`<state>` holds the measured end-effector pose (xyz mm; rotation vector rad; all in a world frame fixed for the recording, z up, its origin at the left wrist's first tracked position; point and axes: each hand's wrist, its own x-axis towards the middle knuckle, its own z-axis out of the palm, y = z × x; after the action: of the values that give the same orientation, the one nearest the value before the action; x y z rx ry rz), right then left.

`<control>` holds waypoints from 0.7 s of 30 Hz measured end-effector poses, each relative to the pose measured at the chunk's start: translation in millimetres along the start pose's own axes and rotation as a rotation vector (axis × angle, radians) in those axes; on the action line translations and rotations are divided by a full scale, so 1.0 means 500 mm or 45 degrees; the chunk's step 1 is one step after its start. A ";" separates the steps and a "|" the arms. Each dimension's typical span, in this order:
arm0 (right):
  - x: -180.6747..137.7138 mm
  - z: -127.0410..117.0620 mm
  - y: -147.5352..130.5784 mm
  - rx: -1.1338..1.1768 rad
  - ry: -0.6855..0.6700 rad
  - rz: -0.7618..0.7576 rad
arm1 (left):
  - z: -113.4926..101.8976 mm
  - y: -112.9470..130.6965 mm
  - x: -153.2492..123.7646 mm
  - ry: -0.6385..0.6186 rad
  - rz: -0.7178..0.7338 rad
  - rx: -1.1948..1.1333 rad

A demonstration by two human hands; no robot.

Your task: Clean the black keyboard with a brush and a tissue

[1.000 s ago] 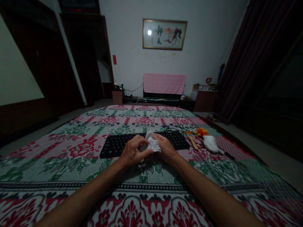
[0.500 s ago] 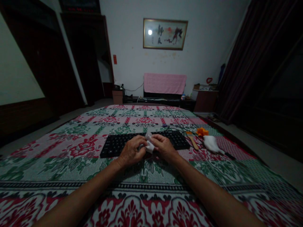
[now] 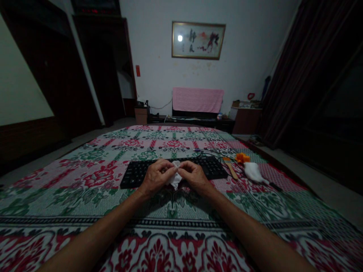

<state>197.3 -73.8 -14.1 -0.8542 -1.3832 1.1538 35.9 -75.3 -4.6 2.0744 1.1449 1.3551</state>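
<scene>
My left hand (image 3: 159, 174) and my right hand (image 3: 194, 175) pinch a small white tissue-like piece (image 3: 176, 181) between thumbs and fingertips. The thin white material hangs down between the two hands, its lower end in a point; whether it is paper or cloth I cannot tell. Both hands are held over the middle of a black keyboard (image 3: 132, 175) and cover part of its keys. The keyboard lies crosswise on a flowered cloth (image 3: 99, 204).
Right of the keyboard lie a flat wooden-handled brush (image 3: 231, 170), an orange object (image 3: 242, 158) and a white fluffy duster-like thing (image 3: 253, 172) with a dark handle. A black cable (image 3: 215, 152) runs behind the keyboard near a purple pen-like object (image 3: 196, 150).
Both hands have shifted their hold on the white piece, thumbs now close together at its top. More of it hangs below the fingers. The keyboard and brush have not moved.
</scene>
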 end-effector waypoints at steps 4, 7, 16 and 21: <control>-0.005 0.000 -0.003 -0.005 -0.085 0.010 | 0.009 0.006 0.001 -0.002 -0.153 -0.145; -0.003 -0.008 -0.004 0.079 -0.140 0.103 | 0.002 0.007 0.007 -0.018 -0.361 -0.320; 0.017 -0.018 -0.002 0.377 0.111 0.296 | -0.016 -0.010 0.016 -0.045 -0.553 -0.460; 0.017 -0.017 -0.007 0.398 0.098 0.168 | -0.012 -0.005 0.012 -0.134 -0.667 -0.735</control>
<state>205.0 -65.4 -8.9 -0.7635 -1.0604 1.3814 30.6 -69.6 -0.6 1.3050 1.0013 1.1250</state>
